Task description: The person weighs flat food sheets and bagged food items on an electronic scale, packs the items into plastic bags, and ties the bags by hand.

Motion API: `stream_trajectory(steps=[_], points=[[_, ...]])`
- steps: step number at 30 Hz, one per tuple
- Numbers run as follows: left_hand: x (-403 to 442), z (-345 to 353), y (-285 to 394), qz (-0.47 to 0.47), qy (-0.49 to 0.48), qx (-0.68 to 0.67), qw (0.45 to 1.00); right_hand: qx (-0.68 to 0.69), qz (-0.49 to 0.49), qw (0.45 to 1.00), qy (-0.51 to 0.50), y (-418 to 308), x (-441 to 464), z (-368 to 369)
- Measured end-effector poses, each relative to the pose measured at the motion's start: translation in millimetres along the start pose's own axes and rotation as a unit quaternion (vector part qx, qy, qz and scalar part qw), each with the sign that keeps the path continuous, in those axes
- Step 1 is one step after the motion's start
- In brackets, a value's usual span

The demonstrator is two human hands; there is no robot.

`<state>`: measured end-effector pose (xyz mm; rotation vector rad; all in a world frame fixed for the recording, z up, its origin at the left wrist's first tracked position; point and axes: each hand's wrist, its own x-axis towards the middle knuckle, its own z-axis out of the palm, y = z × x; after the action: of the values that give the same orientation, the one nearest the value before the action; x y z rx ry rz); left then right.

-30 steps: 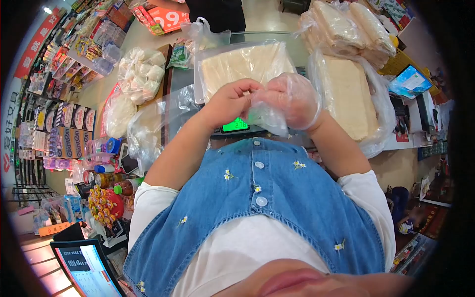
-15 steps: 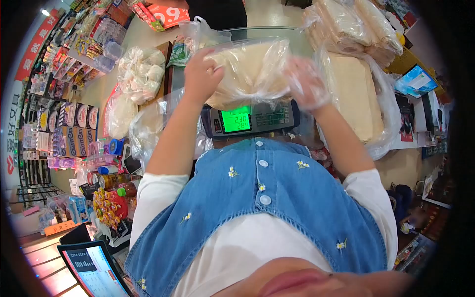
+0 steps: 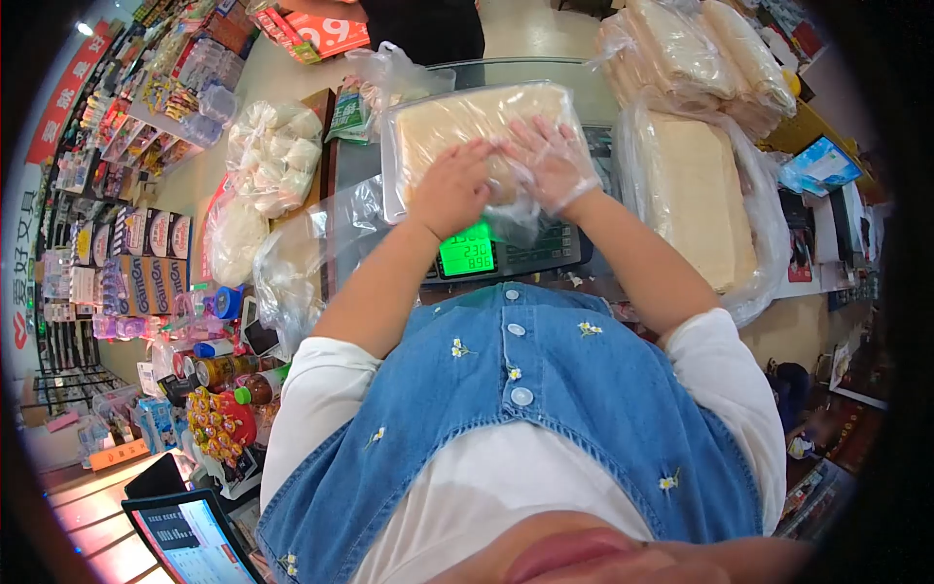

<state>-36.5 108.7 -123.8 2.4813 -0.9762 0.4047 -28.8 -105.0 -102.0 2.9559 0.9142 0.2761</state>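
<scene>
A clear plastic bag (image 3: 443,122) holding pale, flat sheets of food lies on the pan of a digital scale (image 3: 574,241). My bare left hand (image 3: 449,190) rests at the bag's near side, fingers curled onto the plastic; whatever is under the fingertips is hidden. Over the bag's right half lies my right hand (image 3: 550,167) in a thin clear plastic glove, its fingers spread flat. Loose plastic bunches between the two hands. Lit green, the scale's display (image 3: 467,251) shows 2.30 and 8.96, with its top line partly covered.
To the right lies an open bag of pale sheets (image 3: 696,195), with more wrapped bundles (image 3: 671,54) behind. Bagged white round pieces (image 3: 277,161) sit at left near an empty-looking clear bag (image 3: 316,248). A dark-clothed person (image 3: 428,29) stands across the counter.
The bag has come down flat on the scale from being held up by both hands. My right hand has moved left onto it, my left hand nearer me. The bottom reading rose from 2.84 to 8.96.
</scene>
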Motion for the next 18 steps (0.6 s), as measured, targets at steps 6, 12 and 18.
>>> stream_trajectory(steps=[6, 12, 18], points=[[-9.9, 5.4, -7.5, 0.031, 0.01, -0.035, 0.999, 0.027, -0.009, 0.996, 0.084, -6.9, -11.5, 31.5], [-25.8, -9.3, 41.1, -0.294, -0.001, -0.607, 0.738, 0.443, -0.093, 0.891, 0.03, -13.3, -41.7, 2.6], [-6.7, -45.9, 3.9, -0.305, 0.081, -0.665, 0.677, 0.832, 0.068, 0.549, 0.031, 21.1, -48.4, -3.2]])
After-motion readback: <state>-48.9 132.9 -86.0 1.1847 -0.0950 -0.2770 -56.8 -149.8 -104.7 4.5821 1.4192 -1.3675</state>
